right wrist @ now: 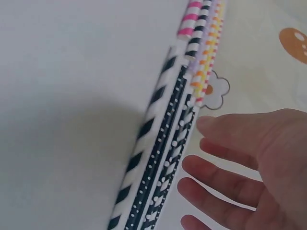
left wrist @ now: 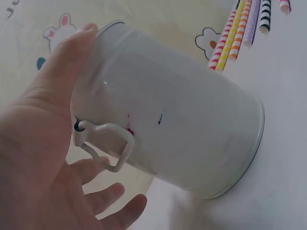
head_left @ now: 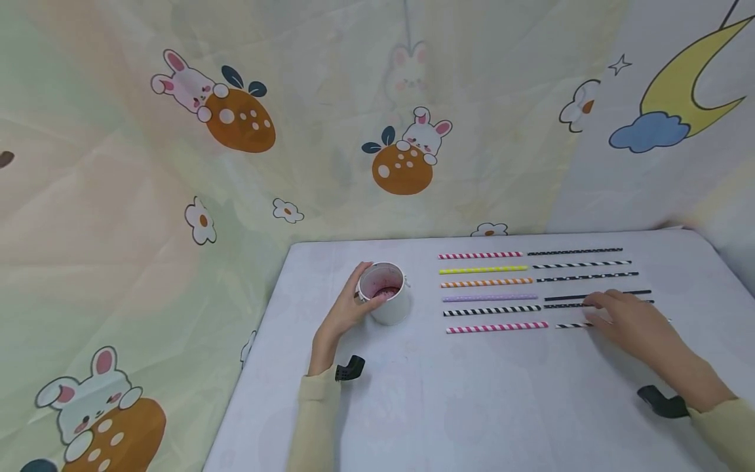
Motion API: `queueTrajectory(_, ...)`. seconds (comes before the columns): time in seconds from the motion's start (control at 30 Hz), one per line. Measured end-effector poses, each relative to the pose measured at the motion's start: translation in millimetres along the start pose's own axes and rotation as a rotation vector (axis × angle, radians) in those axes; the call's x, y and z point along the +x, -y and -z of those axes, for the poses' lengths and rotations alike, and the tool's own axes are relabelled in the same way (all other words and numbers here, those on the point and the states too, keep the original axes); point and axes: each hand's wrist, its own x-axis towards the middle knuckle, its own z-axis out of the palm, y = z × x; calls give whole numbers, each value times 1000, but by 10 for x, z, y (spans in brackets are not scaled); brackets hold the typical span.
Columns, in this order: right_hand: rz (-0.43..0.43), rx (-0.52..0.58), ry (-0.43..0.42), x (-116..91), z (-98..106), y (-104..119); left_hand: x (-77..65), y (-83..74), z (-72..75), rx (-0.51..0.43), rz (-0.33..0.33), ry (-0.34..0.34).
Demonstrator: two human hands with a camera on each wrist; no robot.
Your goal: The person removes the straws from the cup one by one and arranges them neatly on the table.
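Note:
A small white metal pail (head_left: 392, 311) stands upright on the left of the table, with reddish stains inside. My left hand (head_left: 339, 318) holds it by the left side, thumb along the near rim and fingers toward the far rim. A wire handle piece (left wrist: 127, 143) hangs beside the palm in the left wrist view, near small red and blue marks. At the right, my right hand (head_left: 639, 328) is over the nearest black-and-white paper straws, partly hiding them. Its fingers (right wrist: 216, 177) are spread and loosely bent, holding nothing. A black-and-white striped straw (head_left: 571, 326) lies nearest me in that column.
Colourful paper straws lie in a column left of the black ones, including a pink striped straw (head_left: 497, 328), a purple straw (head_left: 489, 298) and a yellow straw (head_left: 483, 269). The white table (head_left: 448, 406) meets a printed cloth backdrop (head_left: 318, 118) behind.

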Motion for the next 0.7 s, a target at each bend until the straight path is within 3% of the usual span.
queueTrajectory(0.27,-79,123,-76,22,147,-120,37,-17,33,206,-57,-34)
queueTrajectory(0.53,-133,217,-133,61,258,-240,29,-41,87,200,-116,-73)
queueTrajectory(0.63,-163,226,-139,99,301,-318,34,-42,159,213,-139,-139)
queueTrajectory(0.7,-172,205,-166,124,324,-400,36,-34,230,272,-135,-212)
